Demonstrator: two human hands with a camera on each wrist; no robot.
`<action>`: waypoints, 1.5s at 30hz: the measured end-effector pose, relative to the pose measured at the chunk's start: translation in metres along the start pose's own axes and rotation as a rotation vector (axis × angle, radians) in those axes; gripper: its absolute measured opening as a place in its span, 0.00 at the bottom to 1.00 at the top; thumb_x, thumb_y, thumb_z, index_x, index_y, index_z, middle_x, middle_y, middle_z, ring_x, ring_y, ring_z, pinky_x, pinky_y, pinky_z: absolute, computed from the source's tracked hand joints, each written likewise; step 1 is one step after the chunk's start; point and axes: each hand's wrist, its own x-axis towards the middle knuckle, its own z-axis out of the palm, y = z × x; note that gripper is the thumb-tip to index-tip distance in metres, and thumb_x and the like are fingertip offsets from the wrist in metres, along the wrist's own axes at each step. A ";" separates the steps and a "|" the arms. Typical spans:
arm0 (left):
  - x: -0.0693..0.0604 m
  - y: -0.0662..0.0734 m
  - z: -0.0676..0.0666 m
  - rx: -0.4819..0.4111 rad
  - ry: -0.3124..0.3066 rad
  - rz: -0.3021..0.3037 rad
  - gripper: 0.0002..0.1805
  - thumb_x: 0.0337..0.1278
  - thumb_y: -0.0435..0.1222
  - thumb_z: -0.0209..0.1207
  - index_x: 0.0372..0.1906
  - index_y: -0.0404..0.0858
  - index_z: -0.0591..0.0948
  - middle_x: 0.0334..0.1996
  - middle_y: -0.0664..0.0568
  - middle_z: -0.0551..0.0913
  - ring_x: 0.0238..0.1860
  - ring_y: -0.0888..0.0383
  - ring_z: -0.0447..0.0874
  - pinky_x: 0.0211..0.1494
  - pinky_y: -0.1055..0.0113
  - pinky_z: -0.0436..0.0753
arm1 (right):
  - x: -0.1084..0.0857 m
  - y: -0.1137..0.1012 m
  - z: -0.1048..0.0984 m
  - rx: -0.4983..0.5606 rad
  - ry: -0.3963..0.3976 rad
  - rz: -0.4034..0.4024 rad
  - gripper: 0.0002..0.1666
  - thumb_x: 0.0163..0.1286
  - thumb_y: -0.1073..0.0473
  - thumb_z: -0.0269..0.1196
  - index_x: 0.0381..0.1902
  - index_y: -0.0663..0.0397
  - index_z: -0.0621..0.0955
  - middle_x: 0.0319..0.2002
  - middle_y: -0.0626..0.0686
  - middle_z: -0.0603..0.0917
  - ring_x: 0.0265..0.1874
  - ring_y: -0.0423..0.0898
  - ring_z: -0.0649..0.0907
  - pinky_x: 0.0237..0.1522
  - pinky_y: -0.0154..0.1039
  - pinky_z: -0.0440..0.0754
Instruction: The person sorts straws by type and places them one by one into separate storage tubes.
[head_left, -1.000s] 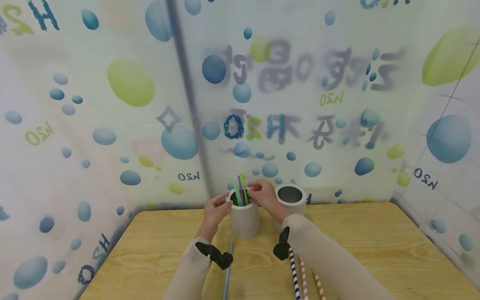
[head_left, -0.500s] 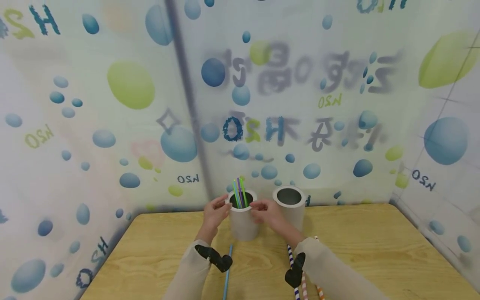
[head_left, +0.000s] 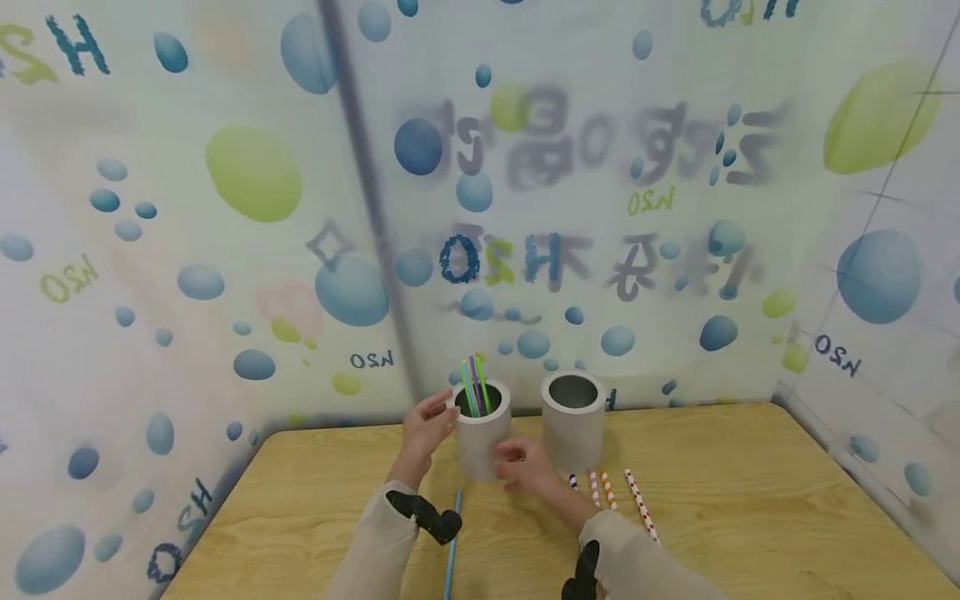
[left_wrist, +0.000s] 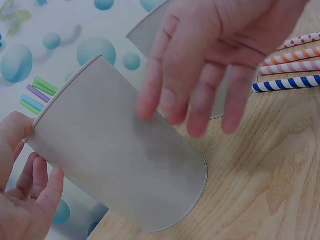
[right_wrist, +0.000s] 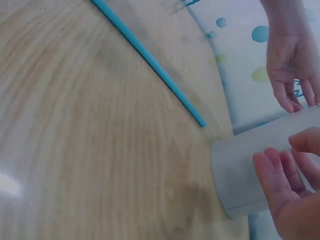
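Several green, blue and purple straws [head_left: 474, 390] stand in the left grey cup [head_left: 483, 450], leaning left in the head view. Beside its rim is my left hand [head_left: 425, 433], fingers relaxed and touching the cup's left edge; the left wrist view shows this hand [left_wrist: 25, 185] at the rim. My right hand [head_left: 531, 471] is low by the cup's right front, fingers loosely bent with nothing held. The right wrist view has the right hand [right_wrist: 295, 190] over the cup's side [right_wrist: 237, 172]; whether it touches is unclear.
A second grey cup [head_left: 573, 437] stands upright to the right, no straws visible inside. One plain blue straw [head_left: 452, 546] lies on the wooden table [head_left: 322, 492] near the left forearm. Striped straws [left_wrist: 295, 82] and a red-dotted straw [head_left: 641, 507] lie by the right forearm.
My right hand has come away from the straws and rim, moving down the left cup's right side. My left hand has stayed at the rim. The right forearm uncovers more of the second cup and patterned straws.
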 end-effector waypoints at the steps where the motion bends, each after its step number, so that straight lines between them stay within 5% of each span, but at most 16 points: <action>1: 0.000 0.000 0.000 -0.001 -0.001 0.001 0.21 0.51 0.30 0.60 0.53 0.35 0.78 0.45 0.41 0.76 0.44 0.52 0.75 0.46 0.58 0.80 | -0.001 0.003 0.002 -0.001 0.001 0.005 0.17 0.53 0.73 0.58 0.42 0.76 0.75 0.26 0.54 0.77 0.25 0.42 0.77 0.26 0.47 0.83; 11: 0.000 -0.001 0.001 -0.012 0.000 0.009 0.20 0.51 0.30 0.60 0.52 0.34 0.78 0.42 0.41 0.78 0.40 0.53 0.76 0.46 0.57 0.80 | -0.009 0.025 0.031 0.042 -0.001 0.080 0.16 0.53 0.73 0.57 0.42 0.73 0.76 0.24 0.50 0.76 0.22 0.43 0.78 0.22 0.39 0.82; 25: 0.000 0.001 0.000 -0.014 -0.002 -0.001 0.20 0.52 0.31 0.60 0.53 0.35 0.78 0.45 0.40 0.77 0.43 0.51 0.76 0.46 0.58 0.80 | -0.013 0.046 0.064 0.147 0.110 0.098 0.15 0.47 0.73 0.54 0.37 0.73 0.76 0.19 0.49 0.72 0.16 0.41 0.73 0.12 0.35 0.76; 34: -0.002 0.000 0.001 -0.004 -0.015 -0.004 0.20 0.53 0.30 0.59 0.53 0.34 0.78 0.45 0.39 0.77 0.43 0.51 0.76 0.46 0.57 0.80 | -0.017 0.054 0.075 -0.106 0.254 0.098 0.10 0.46 0.69 0.62 0.30 0.61 0.81 0.19 0.48 0.76 0.11 0.39 0.74 0.13 0.32 0.75; 45: -0.003 0.004 0.000 0.012 -0.030 -0.040 0.20 0.55 0.32 0.58 0.55 0.36 0.77 0.49 0.38 0.75 0.48 0.47 0.74 0.49 0.57 0.79 | -0.016 0.046 0.081 -0.348 0.313 0.121 0.12 0.44 0.57 0.70 0.27 0.56 0.81 0.21 0.46 0.78 0.16 0.41 0.75 0.21 0.36 0.74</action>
